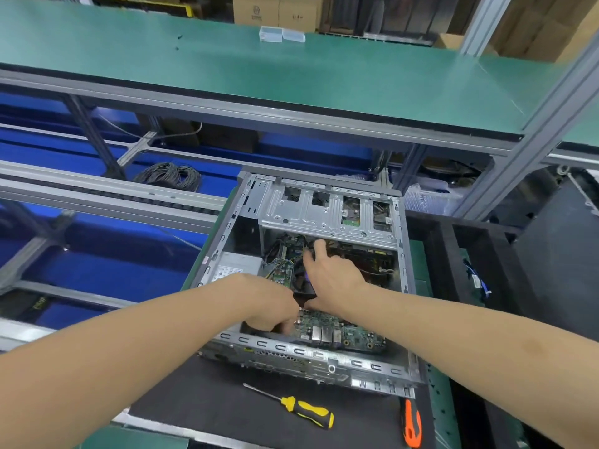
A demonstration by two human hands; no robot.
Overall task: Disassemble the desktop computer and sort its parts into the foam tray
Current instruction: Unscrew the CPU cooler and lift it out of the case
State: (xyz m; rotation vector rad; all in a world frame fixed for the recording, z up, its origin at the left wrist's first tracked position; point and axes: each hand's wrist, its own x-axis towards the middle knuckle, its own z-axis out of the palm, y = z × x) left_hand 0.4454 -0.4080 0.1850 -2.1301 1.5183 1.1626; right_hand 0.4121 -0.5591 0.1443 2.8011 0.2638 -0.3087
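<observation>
The left hand (275, 314) curls by the motherboard (337, 330), grip unclear; the right hand (330, 273) reaches in, fingers straight. Board seems stiff, fragile; lift by edges

Yellow-and-black screwdriver (304, 411) is laid on a black mat (210, 413), nearer the viewer than the fingers (319, 249). An orange-handled tool (411, 426) (kind unclear) is seen further right. Far beyond the fingers, two clear boxes (282, 34) are set on a green shelf (194, 66); a cable coil (170, 176) is noted beyond-left.
</observation>
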